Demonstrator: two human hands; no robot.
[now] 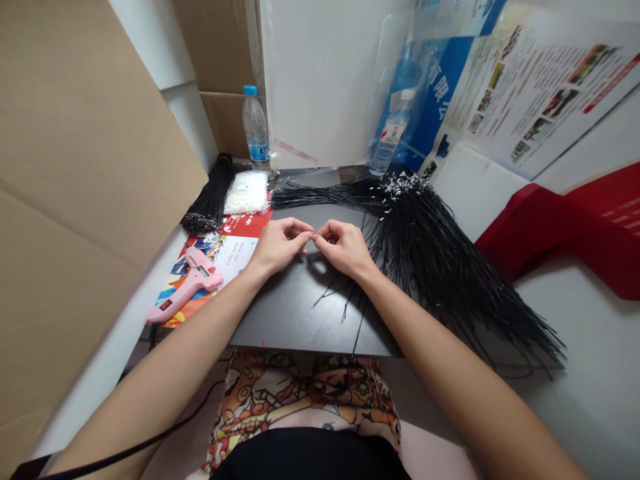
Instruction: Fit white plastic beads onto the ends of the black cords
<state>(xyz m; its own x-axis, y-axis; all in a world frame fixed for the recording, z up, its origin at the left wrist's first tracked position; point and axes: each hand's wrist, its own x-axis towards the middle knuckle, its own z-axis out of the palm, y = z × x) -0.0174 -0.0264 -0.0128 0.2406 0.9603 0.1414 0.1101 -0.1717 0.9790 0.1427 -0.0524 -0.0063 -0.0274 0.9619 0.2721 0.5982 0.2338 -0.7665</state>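
Over the middle of the dark grey table (295,320), my left hand (281,245) and my right hand (345,248) meet at the fingertips. Both are closed in a pinch, thumbs against fingers. Whatever sits between the tips is too small to make out. Just right of my right hand spreads a big heap of thin black cords (450,267) with small white pieces at their far ends. Behind my hands a thinner bundle of black cords (325,195) lies across the table. A clear bag of small white pieces (247,192) rests beyond my left hand.
A pink glue gun (193,280) lies on a colourful printed sheet (240,253) at the left. Another black cord bundle (213,197) is behind it. Two bottles stand at the back, one blue-capped (256,127), one white-capped (393,133). Cardboard (90,153) rises at left; red cloth (530,230) hangs at right.
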